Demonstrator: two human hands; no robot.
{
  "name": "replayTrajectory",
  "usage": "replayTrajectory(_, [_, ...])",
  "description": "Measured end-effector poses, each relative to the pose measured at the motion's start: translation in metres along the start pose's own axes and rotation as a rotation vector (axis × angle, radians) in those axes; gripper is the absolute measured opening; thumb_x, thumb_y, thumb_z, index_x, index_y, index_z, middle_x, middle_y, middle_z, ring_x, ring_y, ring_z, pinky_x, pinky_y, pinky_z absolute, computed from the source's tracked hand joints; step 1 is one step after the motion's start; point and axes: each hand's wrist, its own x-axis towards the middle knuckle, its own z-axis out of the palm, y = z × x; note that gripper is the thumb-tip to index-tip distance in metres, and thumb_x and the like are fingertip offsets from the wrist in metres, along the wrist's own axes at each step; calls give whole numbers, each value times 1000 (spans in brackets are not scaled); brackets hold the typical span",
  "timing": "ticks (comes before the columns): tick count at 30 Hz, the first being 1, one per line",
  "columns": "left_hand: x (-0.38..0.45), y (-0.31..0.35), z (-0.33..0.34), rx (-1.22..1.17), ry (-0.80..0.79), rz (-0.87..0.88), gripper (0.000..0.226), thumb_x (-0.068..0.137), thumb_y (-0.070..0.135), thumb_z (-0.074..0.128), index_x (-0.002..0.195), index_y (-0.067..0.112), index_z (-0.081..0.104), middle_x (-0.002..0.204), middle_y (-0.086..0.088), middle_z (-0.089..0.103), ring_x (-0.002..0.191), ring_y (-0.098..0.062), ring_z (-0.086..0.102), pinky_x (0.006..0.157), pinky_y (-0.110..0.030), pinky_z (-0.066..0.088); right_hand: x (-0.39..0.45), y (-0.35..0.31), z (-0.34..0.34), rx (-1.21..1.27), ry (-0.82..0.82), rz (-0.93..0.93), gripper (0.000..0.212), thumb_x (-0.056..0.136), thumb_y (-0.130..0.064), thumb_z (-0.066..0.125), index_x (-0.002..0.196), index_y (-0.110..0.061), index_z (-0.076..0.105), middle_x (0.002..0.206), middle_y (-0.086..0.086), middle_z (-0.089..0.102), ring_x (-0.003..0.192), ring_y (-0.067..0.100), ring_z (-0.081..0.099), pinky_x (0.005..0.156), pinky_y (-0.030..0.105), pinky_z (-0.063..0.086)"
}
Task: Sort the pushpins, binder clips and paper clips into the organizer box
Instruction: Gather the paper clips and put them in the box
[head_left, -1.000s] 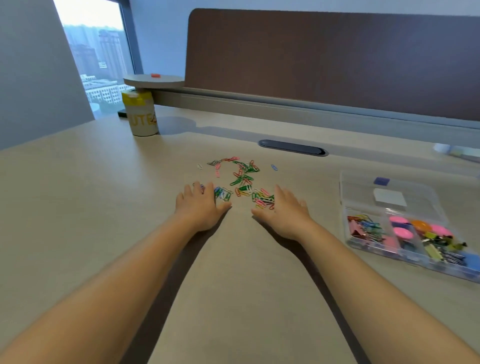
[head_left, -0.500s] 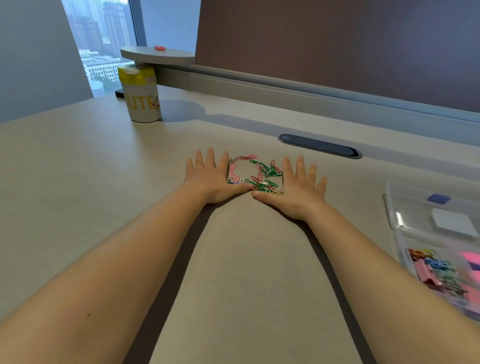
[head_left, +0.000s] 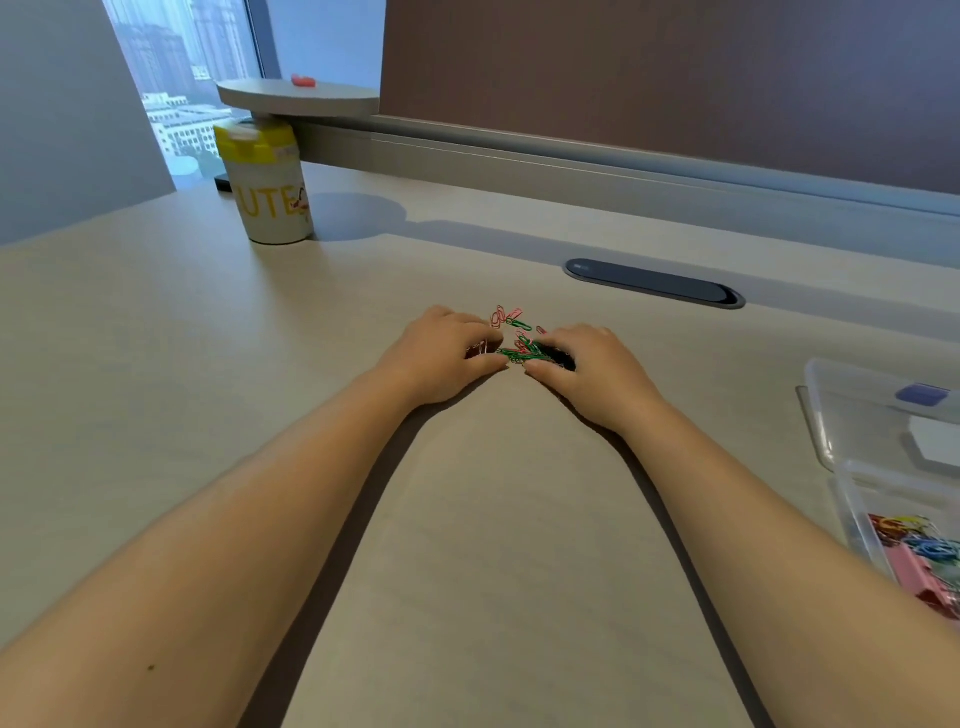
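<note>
Cup (head_left: 266, 192): white body, yellow lid, upright at desk (head_left: 156, 364) far left, under round grey shelf
Left hand (head_left: 441, 353): palm down on desk, fingers curled in around left edge of paper clips (head_left: 517, 340), thumb tip pressed on desk
Paper clips: green and pink heap bunched between both hands, few loose just beyond
Right hand (head_left: 587, 364): palm down, fingers curled over right edge of heap
Organizer box (head_left: 852, 499): clear, lid open, at right edge, well apart from heap; coloured clips in near compartment
</note>
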Motion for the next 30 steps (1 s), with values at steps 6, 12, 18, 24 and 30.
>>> replayTrajectory(6, [-10,7,1,-43,74,-88,34,93,32,49,120,12,57,122,-12,52,115,-29,47,93,-33,40,-9,-9,0,-28,42,61,33,95,-26,46,123,-9,52,125,13,47,114,29,46,92,34,38])
replayTrajectory(12, [-18,19,-1,156,86,-143,33,99,33,35,115,6,47,117,-13,55,103,-34,55,76,-38,43,-13,-15,-2,-216,38,73,29,97,-26,40,117,-7,47,122,13,49,102,37,56,72,38,39])
replayTrajectory(18, [-22,19,-10,149,57,-166,32,100,27,33,112,2,49,115,-18,59,103,-36,56,73,-36,39,-20,-15,-11,-128,38,80,26,98,-23,39,112,-6,53,113,15,61,99,32,57,80,41,46])
replayTrajectory(24, [-32,30,-24,-335,71,-297,23,98,24,42,80,11,49,88,-12,63,82,-25,52,71,-32,40,-36,-15,-29,37,7,151,28,96,-23,43,110,-4,58,116,18,62,103,32,56,78,36,43])
replayTrajectory(30, [-49,64,-27,-575,11,-287,17,97,21,44,87,9,51,69,-3,54,71,-20,50,65,-30,40,-65,-16,-49,147,-69,165,27,95,-22,48,107,-2,61,115,15,64,86,20,50,59,27,37])
